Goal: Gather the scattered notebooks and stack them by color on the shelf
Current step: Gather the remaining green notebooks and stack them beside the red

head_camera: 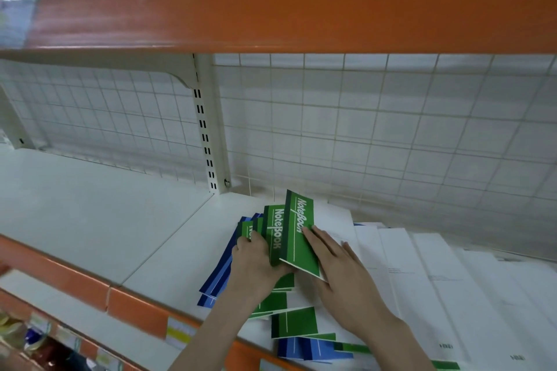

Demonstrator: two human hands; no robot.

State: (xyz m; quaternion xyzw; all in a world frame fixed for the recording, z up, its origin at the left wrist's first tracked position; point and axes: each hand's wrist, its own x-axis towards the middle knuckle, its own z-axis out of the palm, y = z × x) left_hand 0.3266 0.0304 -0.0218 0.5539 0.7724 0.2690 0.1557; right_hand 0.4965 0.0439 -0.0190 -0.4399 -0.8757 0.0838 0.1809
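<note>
On the white shelf (pixel 99 220), white sheets (pixel 428 274) fan out right of the green notebooks (pixel 297 238), blue notebooks (pixel 217 277) lie left of them, the left hand (pixel 256 262) grips several upright green ones, and the right hand (pixel 340 274) lays straight fingers (pixel 316 238) against the tallest cover.

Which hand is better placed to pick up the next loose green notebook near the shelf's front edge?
Right, probably. The left hand grips the upright green notebooks, while the right hand lies flat against them, holding nothing, above the loose green notebook.
</note>
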